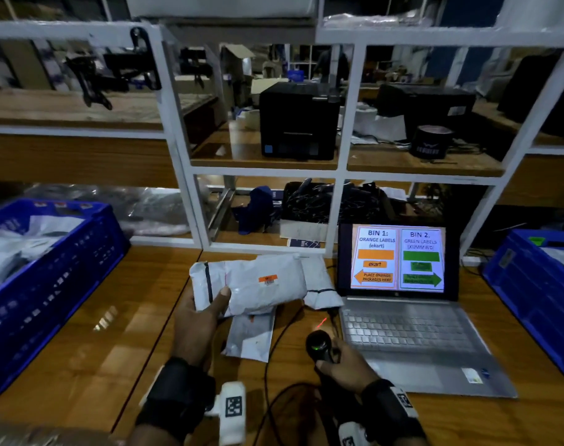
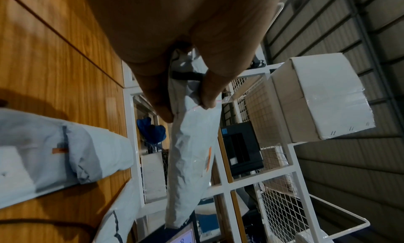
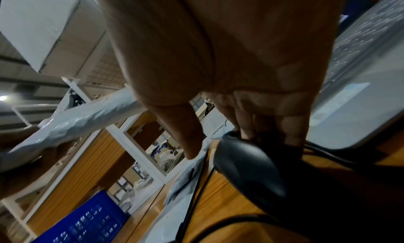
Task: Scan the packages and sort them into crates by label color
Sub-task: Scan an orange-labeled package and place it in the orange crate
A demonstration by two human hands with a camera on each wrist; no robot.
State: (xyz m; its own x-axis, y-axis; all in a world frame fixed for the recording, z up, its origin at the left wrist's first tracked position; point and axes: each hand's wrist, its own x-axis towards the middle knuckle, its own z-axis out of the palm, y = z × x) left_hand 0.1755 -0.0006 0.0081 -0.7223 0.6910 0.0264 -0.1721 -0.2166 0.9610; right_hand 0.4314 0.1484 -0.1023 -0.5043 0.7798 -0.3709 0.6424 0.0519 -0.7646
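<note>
The left hand (image 1: pixel 198 320) is holding the bag (image 1: pixel 254 284) up, fingers (image 2: pixel 157 98) pinching it, orange tag (image 1: pixel 267 279) facing the scanner (image 1: pixel 319 346) (gripped by the right hand (image 1: pixel 345 365)) so it can read

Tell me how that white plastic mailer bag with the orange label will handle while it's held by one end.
The white plastic mailer bag with the orange label is probably floppy: in the left wrist view it hangs and creases below the left hand. It seems light, since a thumb-and-finger pinch holds it. Its glossy film may be slippery, so it could slide out.
</note>
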